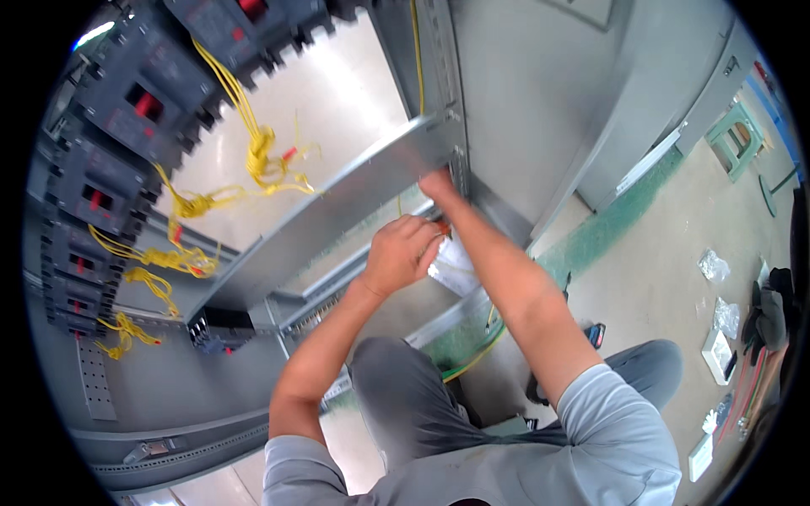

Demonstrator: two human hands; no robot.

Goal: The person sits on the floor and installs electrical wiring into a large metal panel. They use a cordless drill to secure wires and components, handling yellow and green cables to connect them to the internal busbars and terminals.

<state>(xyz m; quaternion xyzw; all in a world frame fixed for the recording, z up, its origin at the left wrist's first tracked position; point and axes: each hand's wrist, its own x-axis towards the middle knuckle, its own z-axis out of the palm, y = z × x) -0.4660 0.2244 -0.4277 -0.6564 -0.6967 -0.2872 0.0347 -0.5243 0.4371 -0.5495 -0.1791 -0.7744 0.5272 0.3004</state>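
Observation:
My left hand (401, 255) is curled closed in the lower opening of the grey metal cabinet frame. A small orange piece (443, 228) shows beside its fingers, too little of it to name. Just below those fingers hangs a white sheet or bag (456, 268). My right hand (435, 183) reaches past the left one to the junction of the wide metal crossbar (325, 215) and the slotted upright (459, 160). Its fingers are blurred and mostly hidden, so whether they grip anything does not show.
Dark circuit breakers (148, 101) with bundled yellow wires (261, 156) line the upper left. A smaller black breaker (221, 329) sits below the crossbar. Grey cabinet panels (540, 93) stand to the right. On the floor are a green stool (734, 139), clear plastic bags (713, 266) and a white box (719, 356).

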